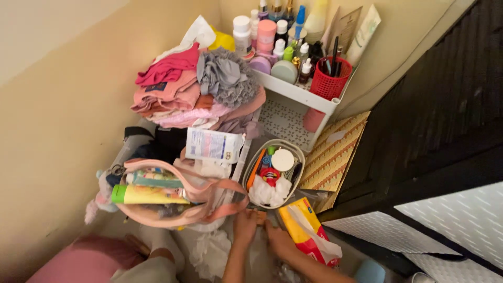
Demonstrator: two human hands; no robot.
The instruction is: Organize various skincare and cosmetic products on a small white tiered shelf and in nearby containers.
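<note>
Both hands, left hand (245,225) and right hand (279,240), pressed together low, apparently pinching something small, hidden. Just below oval basket (299,157); yellow packet (304,222) right of it. Worth gripping steadily, clear of pink pouch (173,202).

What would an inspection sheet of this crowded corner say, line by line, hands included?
Surface: floor beside a white shelf unit.
Things in hand: left hand and right hand meet low over crumpled clear plastic; what they hold is unclear.
Nearby: yellow and red packet, oval basket of small items, pink clear pouch.
Clutter: folded clothes pile, bottles and jars, red pen cup.
Hands: both curled, grip hidden.
Cables: nothing seen.
Surroundings: beige wall, dark cabinet.
</note>
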